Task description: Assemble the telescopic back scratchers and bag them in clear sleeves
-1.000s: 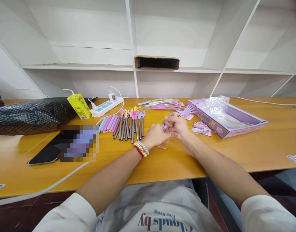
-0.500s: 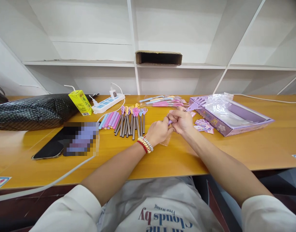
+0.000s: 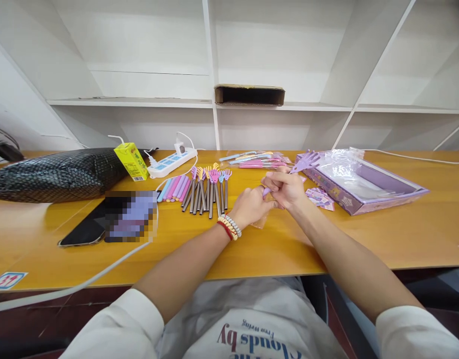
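Observation:
My right hand (image 3: 287, 188) is closed around a purple claw-headed stick (image 3: 307, 162), whose spread claw points up and right. Its purple lower end shows between my two hands, and my left hand (image 3: 254, 203) pinches there. A scrap of clear plastic (image 3: 260, 222) lies beneath my hands. Left of them rest several claw-headed metal rods (image 3: 202, 194) in pink, yellow, purple and blue, beside a row of pastel handles (image 3: 174, 188). Behind my hands lie claw sticks in clear bags (image 3: 259, 160). Small printed cards (image 3: 320, 198) are right of my right hand.
An open purple box (image 3: 364, 203) with clear plastic stands at the right. At the left are a black wrapped bag (image 3: 61, 174), a yellow drink carton (image 3: 131, 162), a power strip (image 3: 171, 163), a phone (image 3: 87, 224) and a white cable (image 3: 102, 271). White shelves hold a cardboard box (image 3: 249, 95).
The whole view has shifted slightly, so things appear a little further right and lower. Both hands keep hold of the purple stick, with only slight finger movement.

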{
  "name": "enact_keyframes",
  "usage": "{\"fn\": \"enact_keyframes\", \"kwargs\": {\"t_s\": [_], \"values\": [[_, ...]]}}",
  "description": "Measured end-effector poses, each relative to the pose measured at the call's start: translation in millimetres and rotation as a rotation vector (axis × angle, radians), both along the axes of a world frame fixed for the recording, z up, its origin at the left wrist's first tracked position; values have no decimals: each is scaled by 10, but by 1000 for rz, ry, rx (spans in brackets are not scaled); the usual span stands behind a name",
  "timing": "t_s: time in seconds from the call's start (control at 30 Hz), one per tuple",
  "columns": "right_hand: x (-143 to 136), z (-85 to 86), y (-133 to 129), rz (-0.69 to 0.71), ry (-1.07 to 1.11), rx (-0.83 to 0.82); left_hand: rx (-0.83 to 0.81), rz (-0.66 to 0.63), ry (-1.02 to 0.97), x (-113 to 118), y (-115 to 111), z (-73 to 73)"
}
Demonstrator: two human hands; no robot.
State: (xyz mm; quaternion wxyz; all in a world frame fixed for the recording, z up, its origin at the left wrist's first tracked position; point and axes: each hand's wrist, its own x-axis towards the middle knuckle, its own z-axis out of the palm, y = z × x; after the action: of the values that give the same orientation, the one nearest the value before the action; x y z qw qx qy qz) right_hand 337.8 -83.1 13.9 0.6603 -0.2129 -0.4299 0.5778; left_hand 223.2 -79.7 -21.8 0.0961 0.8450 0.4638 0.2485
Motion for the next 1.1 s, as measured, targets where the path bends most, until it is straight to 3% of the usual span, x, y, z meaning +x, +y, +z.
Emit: {"fn": "enact_keyframes", "kwargs": {"t_s": [0.13,0.43,0.8,0.93,1.1], "values": [[95,18,61,95,20,-33,5,7,41,-21,-24,35],[401,179,112,-57,139,-53,-51,-9,105,-107,-22,78],[911,280,119,-250,384,-17,-3,-29,200,-326,135,120],[791,198,162,-197,371,14,17,-3,194,-335,104,110],[302,-15,146,-26,222,-99,23,78,175,-208,22,73]]}}
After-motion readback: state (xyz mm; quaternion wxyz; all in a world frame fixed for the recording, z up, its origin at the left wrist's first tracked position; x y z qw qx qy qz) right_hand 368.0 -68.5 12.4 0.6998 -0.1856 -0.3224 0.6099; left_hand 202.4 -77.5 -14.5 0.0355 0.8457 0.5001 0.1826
